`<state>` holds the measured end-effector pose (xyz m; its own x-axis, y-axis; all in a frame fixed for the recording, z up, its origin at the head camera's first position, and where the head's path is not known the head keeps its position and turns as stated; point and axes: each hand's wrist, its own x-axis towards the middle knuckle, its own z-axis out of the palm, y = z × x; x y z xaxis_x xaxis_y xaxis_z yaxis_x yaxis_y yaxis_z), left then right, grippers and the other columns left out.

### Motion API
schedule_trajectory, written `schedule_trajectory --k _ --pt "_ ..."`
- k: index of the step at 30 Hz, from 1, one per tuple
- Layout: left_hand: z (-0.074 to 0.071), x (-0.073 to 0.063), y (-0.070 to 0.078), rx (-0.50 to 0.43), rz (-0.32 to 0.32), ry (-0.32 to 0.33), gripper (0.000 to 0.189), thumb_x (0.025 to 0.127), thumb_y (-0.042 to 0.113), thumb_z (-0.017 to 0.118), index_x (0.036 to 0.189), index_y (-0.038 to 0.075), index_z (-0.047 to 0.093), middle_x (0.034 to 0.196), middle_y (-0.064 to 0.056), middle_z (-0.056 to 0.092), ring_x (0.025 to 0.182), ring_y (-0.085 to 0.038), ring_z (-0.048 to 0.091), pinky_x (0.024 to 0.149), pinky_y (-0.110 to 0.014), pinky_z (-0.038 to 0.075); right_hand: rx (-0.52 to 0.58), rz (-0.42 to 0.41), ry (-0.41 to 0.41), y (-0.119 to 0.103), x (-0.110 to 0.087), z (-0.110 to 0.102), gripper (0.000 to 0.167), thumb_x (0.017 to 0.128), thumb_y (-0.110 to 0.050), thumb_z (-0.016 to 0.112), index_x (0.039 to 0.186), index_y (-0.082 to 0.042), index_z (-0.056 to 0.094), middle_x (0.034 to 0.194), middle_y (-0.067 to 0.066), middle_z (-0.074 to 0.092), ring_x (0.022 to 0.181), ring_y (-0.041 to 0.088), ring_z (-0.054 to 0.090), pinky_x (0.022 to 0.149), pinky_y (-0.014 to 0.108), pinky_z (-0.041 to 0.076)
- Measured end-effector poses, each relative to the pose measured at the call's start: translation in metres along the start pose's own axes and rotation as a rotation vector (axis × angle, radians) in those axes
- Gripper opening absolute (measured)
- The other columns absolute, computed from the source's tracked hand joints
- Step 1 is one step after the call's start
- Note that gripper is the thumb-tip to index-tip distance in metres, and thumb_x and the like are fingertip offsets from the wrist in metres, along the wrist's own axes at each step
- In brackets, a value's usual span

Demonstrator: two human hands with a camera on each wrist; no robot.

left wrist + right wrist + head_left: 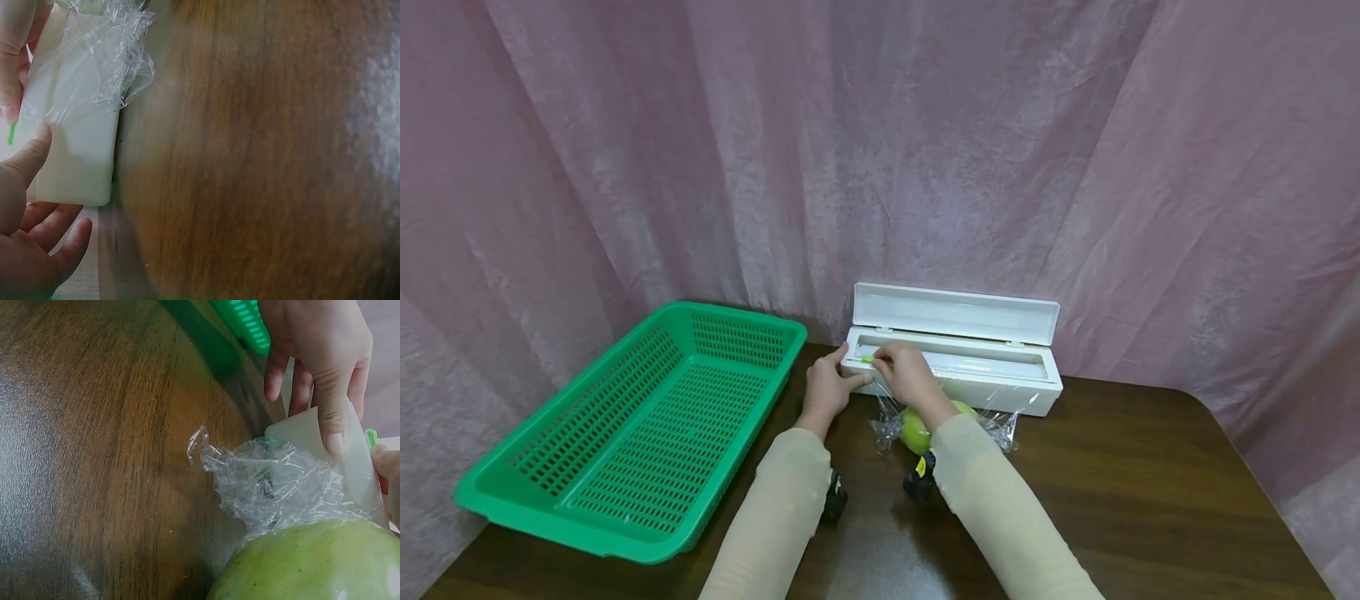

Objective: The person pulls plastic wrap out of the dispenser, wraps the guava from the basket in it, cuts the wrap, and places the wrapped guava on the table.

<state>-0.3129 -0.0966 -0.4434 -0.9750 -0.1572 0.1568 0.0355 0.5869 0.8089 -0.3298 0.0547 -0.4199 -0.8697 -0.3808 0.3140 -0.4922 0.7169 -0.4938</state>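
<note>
A white cling film box (1030,398) stands at the back of the table with its lid (955,312) raised and a roll of film inside. At the box's left end my left hand (825,392) grips it, thumb on the front face and fingers around the end. My right hand (910,379) pinches a small green slider (867,359) on the box's front edge, near that left end. Clear cling film (269,481) hangs down the front and lies crumpled over a round green fruit (312,569). In the head view my right wrist partly covers the fruit.
A large green plastic basket (797,329) sits on the left of the brown wooden table (1112,483). Behind everything hangs a pink curtain (925,150). The table's right edge slopes down past the box.
</note>
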Motion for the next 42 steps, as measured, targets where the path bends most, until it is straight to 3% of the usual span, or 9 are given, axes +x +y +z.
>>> schedule_trajectory --k 14,21,28,36,39,42 --pt "-0.0006 0.0 0.0 -0.007 -0.011 -0.006 0.076 0.074 0.028 0.08 0.14 0.01 0.046 0.142 -0.014 0.047 0.126 -0.035 0.046 0.1 -0.045 0.042 0.002 0.012 0.007 -0.0016 -0.0028 -0.0028 0.019 0.095 -0.016 0.057 0.104 -0.004 0.068 0.102 0.01 0.069 0.094 0.023 0.064 0.086 0.037 0.051" --pt "0.0001 0.001 0.0004 -0.012 -0.021 -0.011 0.076 0.075 0.028 0.08 0.14 0.01 0.045 0.143 -0.014 0.046 0.116 -0.032 0.051 0.095 -0.043 0.044 0.018 0.051 -0.005 -0.0021 -0.0047 -0.0059 0.02 0.095 -0.016 0.057 0.107 -0.004 0.067 0.106 0.01 0.068 0.097 0.024 0.064 0.088 0.037 0.051" --pt "0.0006 0.0021 -0.0006 -0.018 -0.028 -0.021 0.077 0.075 0.03 0.079 0.141 0.011 0.045 0.143 -0.013 0.046 0.127 -0.033 0.045 0.1 -0.044 0.042 0.007 0.052 0.001 -0.0004 -0.0055 -0.0068 0.02 0.094 -0.016 0.058 0.107 -0.004 0.067 0.106 0.01 0.069 0.098 0.024 0.064 0.09 0.037 0.05" --pt "0.0002 0.0032 -0.0019 -0.013 -0.023 -0.021 0.076 0.076 0.03 0.079 0.141 0.011 0.045 0.143 -0.013 0.046 0.124 -0.033 0.047 0.099 -0.044 0.043 0.034 0.076 0.009 -0.0004 -0.0063 -0.0076 0.021 0.094 -0.017 0.057 0.108 -0.005 0.068 0.107 0.01 0.068 0.099 0.024 0.064 0.089 0.038 0.05" --pt "0.001 0.0027 -0.0023 -0.009 -0.021 -0.021 0.076 0.076 0.03 0.079 0.141 0.011 0.045 0.143 -0.013 0.047 0.114 -0.03 0.052 0.094 -0.042 0.045 0.056 0.095 0.003 0.0006 -0.0069 -0.0071 0.021 0.095 -0.018 0.057 0.108 -0.005 0.067 0.107 0.01 0.068 0.099 0.024 0.064 0.088 0.038 0.051" --pt "0.0016 0.0022 -0.0027 -0.007 -0.021 -0.026 0.076 0.076 0.03 0.078 0.141 0.011 0.044 0.139 -0.015 0.05 0.093 -0.028 0.054 0.084 -0.038 0.046 0.077 0.114 -0.003 0.0013 -0.0073 -0.0066 0.022 0.096 -0.018 0.056 0.109 -0.005 0.067 0.107 0.01 0.068 0.099 0.024 0.063 0.087 0.037 0.051"
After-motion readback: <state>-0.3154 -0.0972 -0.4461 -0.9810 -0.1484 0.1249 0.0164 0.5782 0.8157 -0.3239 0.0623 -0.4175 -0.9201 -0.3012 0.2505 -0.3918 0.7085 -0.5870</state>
